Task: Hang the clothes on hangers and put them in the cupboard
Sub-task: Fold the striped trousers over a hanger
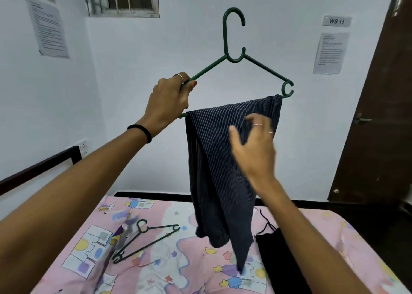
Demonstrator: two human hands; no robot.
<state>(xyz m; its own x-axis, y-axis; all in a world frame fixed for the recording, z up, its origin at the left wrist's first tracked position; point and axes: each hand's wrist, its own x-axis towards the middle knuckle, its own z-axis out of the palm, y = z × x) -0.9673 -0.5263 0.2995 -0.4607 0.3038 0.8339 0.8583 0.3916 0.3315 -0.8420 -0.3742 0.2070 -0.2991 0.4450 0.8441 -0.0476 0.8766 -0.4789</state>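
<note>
A dark green plastic hanger is held up in front of the white wall. My left hand grips its left end. Dark blue pinstriped trousers hang folded over the hanger's bottom bar, their ends dangling just above the bed. My right hand is in front of the trousers with its fingers spread and relaxed, blurred; I cannot tell whether it touches the cloth.
Below lies a bed with a pink cartoon-print sheet. On it are a second green hanger, a patterned garment at the left and a black garment at the right. A dark brown door stands at the right.
</note>
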